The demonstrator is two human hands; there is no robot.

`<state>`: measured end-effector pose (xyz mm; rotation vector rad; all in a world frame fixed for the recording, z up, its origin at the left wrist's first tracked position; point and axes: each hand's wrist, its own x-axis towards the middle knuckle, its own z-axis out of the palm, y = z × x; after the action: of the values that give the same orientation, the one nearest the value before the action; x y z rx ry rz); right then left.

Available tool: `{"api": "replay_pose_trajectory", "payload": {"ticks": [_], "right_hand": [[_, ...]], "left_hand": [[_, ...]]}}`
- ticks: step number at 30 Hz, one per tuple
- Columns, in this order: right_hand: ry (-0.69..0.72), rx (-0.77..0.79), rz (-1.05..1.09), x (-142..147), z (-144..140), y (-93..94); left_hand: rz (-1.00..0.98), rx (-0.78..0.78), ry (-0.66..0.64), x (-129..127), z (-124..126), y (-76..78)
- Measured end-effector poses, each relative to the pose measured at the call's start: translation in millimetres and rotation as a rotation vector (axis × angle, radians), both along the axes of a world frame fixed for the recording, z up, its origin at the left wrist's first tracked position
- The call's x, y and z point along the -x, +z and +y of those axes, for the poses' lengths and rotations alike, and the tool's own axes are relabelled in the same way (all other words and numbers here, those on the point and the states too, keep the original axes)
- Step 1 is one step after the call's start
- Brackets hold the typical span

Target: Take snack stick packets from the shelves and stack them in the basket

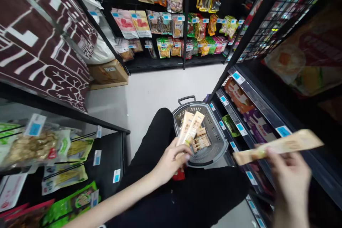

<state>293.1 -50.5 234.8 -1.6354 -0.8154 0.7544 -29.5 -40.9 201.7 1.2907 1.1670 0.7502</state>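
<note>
The left hand's (171,160) fingers curl around a small fan of tan snack packets (190,128), gripped at their lower ends so the tops stand free and apart. The right hand (290,176) pinches a single tan packet (280,146) between thumb and fingertips near one end — it lies almost level, its long side turned toward the dark shelf (256,103) at the right (motion blur hides the finer grip). Below the left hand sits a grey basket (219,131) on the floor beside the person's black-clad knee, more of the same packets lying flat inside — within easy reach of both hands.
</note>
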Motion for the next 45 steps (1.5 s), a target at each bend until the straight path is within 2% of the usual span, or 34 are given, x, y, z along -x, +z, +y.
{"api": "replay_pose_trajectory", "payload": {"ticks": [2,4,7,10,13,18,20,22,26,28,30,32,36,39,41,45], "right_hand": [[0.09,0.031,0.3,76.3,-6.3,-14.6],[0.142,0.049,0.528,130.7,-5.5,-24.4],[0.122,0.041,0.695,166.1,-5.1,-31.5],[0.114,0.057,0.737,168.0,-8.7,-33.9],[0.056,0.04,0.714,159.8,-9.3,-33.7],[-0.244,-0.14,0.6,133.0,0.0,-31.5],[-0.321,-0.175,0.524,123.2,2.2,-31.5],[-0.263,-0.185,0.501,122.5,1.1,-32.8],[0.152,-0.061,0.65,156.3,-8.9,-40.5],[0.257,0.035,0.728,178.6,-13.5,-45.4],[0.236,0.082,0.764,191.7,-15.2,-49.1],[0.153,0.075,0.77,191.3,-13.4,-50.3],[-0.021,-0.04,0.727,167.9,-5.2,-45.5],[-0.075,-0.13,0.712,157.8,-1.1,-40.0],[-0.066,-0.173,0.757,157.6,0.5,-38.2],[-0.019,-0.241,0.857,157.7,3.0,-40.0]], "left_hand": [[0.041,-0.107,-0.083,-8.6,-0.5,0.2],[0.05,-0.153,-0.144,-14.0,-2.2,0.2],[-0.003,-0.011,-0.185,-14.8,-5.8,-2.2],[-0.054,0.126,-0.196,-10.7,-9.1,-5.4],[-0.06,0.167,-0.202,-6.6,-12.6,-5.9],[-0.076,0.185,-0.227,3.1,-22.2,-8.8],[-0.071,0.221,-0.211,9.6,-25.6,-13.6],[-0.055,0.247,-0.18,16.0,-26.6,-18.7],[-0.056,0.216,-0.143,21.8,-21.4,-22.9],[-0.062,0.193,-0.141,21.1,-18.3,-21.6],[-0.054,0.184,-0.139,20.1,-16.8,-19.7],[-0.037,0.192,-0.123,19.9,-16.7,-18.1],[-0.044,0.222,-0.08,20.7,-16.6,-15.6],[-0.113,0.279,-0.122,19.4,-15.2,-14.6],[-0.235,0.391,-0.178,18.2,-15.4,-15.6],[-0.553,0.745,-0.278,18.0,-20.0,-21.8]]}}
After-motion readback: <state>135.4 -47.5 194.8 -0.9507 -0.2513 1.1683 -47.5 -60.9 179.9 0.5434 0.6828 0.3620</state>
